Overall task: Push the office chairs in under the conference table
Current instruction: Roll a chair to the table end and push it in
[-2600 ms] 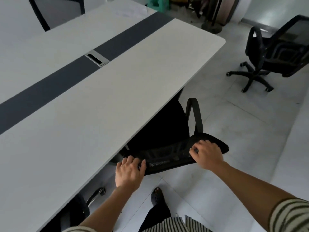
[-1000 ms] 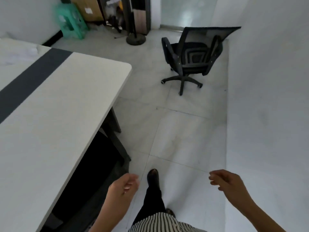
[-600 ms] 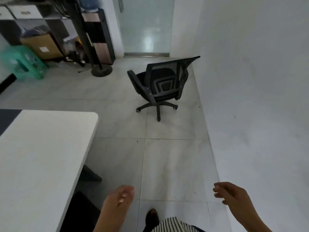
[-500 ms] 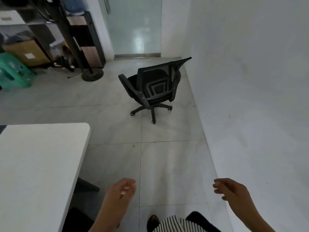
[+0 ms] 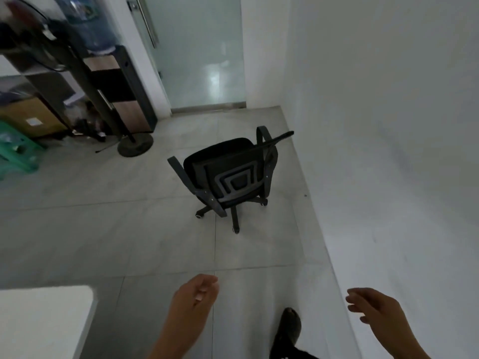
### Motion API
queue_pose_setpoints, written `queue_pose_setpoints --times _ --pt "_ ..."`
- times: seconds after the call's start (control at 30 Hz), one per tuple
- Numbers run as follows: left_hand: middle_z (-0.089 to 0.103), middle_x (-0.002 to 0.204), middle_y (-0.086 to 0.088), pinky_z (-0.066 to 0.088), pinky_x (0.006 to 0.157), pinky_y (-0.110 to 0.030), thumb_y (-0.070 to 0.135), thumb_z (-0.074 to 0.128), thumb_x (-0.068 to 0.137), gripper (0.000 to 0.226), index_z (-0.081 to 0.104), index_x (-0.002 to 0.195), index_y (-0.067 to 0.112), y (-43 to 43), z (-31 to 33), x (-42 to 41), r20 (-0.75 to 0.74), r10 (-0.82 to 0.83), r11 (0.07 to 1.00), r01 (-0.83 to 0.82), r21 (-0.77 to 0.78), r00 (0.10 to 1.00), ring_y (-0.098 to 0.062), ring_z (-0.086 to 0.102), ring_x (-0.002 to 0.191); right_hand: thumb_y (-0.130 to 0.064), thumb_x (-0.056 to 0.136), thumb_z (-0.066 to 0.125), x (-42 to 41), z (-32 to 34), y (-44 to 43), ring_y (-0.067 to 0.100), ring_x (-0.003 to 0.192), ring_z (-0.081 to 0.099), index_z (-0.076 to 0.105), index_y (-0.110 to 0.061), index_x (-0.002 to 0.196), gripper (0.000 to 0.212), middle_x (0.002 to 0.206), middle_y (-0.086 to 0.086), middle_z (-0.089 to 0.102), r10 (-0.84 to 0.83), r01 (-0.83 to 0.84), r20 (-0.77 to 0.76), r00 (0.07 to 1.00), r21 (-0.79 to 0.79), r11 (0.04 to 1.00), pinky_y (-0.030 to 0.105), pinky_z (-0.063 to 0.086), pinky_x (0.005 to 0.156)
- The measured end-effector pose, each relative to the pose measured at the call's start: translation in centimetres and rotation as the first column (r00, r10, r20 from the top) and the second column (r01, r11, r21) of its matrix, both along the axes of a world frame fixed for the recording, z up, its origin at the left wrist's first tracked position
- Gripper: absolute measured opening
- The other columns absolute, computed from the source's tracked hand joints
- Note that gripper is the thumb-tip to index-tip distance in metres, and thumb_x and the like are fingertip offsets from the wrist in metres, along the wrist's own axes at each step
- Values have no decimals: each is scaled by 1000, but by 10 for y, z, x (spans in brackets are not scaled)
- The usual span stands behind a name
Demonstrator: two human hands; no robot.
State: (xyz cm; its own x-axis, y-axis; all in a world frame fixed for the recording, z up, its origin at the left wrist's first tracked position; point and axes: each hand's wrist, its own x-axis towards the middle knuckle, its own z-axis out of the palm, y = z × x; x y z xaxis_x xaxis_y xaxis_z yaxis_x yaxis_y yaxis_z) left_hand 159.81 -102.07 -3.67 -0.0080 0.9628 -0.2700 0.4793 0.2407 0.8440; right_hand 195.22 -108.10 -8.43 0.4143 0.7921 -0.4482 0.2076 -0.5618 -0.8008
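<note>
Chair: the black office chair [image 5: 230, 177] stands alone on the tiled floor [image 5: 129, 229] at about 12 o'clock from the person, its mesh back turned toward them. It is near the wall [image 5: 388, 125] and well apart from the table.
Table: only a white corner [image 5: 39, 320] shows, down at 8 o'clock.
Left hand: the left hand [image 5: 194, 296] is raised in front of the body with its fingers loosely curled, and it holds nothing.
Right hand: the right hand [image 5: 373, 309] is out at 4 o'clock with its fingers slightly bent and a little apart, also holding nothing.
Step in hand: I'd say this is the walk over to fetch the stray chair, with one shoe [image 5: 291, 325] stepping forward.
Next move: it likely calls for closing the gap and taking the top of the backrest with both hands. The chair then has to be wheeled round toward the table at 8 o'clock.
Surroundings: a glass door [image 5: 197, 60] is at 12 o'clock beyond the chair. A fan stand [image 5: 134, 147], a water dispenser [image 5: 114, 81] and a green stool [image 5: 15, 154] sit from 11 round to 9 o'clock.
Change: a couple of seconds ago both hands gripped the back of another chair at the table edge, and now they are free. The view has swung off the table, and the stray chair is closer than half a second ago.
</note>
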Motion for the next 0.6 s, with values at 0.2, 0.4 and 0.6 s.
queue_pose_setpoints --times 0.2,0.4,0.6 --pt "70 80 2 48 65 -16 24 62 87 9 64 87 32 108 22 45 -14 39 999 -39 25 999 -6 65 74 -16 88 65 26 29 167 10 73 73 72 -23 85 11 76 -7 76 219 -224 64 974 84 971 41 55 75" --pt "69 83 8 49 65 -15 22 60 88 9 64 86 29 211 29 53 -86 81 994 -74 79 993 -5 63 76 -23 89 64 19 46 302 6 79 70 71 -27 88 8 76 -8 74 384 -415 197 902 151 897 24 50 72" --pt "66 83 8 43 64 -11 22 58 89 7 64 90 19 341 4 42 -183 166 972 -130 194 969 -2 60 79 -27 91 61 -5 44 439 4 83 61 68 -23 105 17 92 -13 65 379 -520 468 798 217 826 20 44 76"
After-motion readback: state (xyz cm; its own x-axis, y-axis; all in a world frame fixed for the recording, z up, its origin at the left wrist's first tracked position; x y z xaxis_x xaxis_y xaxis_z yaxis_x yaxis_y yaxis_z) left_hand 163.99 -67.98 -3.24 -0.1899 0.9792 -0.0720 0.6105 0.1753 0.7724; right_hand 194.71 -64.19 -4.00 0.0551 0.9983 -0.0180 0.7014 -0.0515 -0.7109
